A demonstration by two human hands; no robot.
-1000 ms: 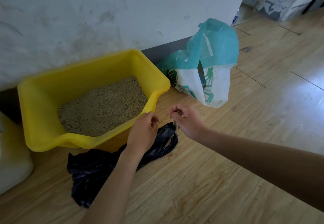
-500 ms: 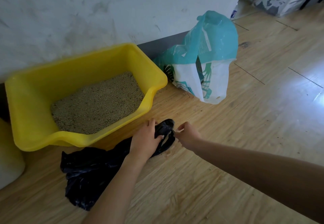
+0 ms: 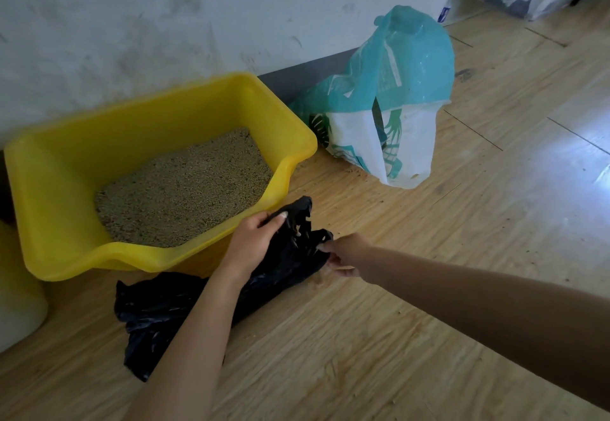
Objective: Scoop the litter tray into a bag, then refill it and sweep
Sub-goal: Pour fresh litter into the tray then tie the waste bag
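Note:
A yellow litter tray (image 3: 59, 170) stands against the wall, its floor covered with beige litter (image 3: 185, 189). In front of it a crumpled black plastic bag (image 3: 158, 308) lies on the wooden floor. My left hand (image 3: 252, 242) pinches the bag's upper edge near the tray's low front lip. My right hand (image 3: 343, 254) grips the opposite edge of the bag's mouth, a little to the right. The two hands hold the top of the bag apart and slightly lifted.
A teal and white litter sack (image 3: 386, 100) stands open to the right of the tray, against the dark skirting. A pale container (image 3: 16, 305) sits at the left edge. Loose litter grains (image 3: 363, 176) are scattered on the floor.
Both hands dropped from above the bag onto its top end, took hold of its edges and raised them, pulling the mouth apart. The camera view shifted slightly.

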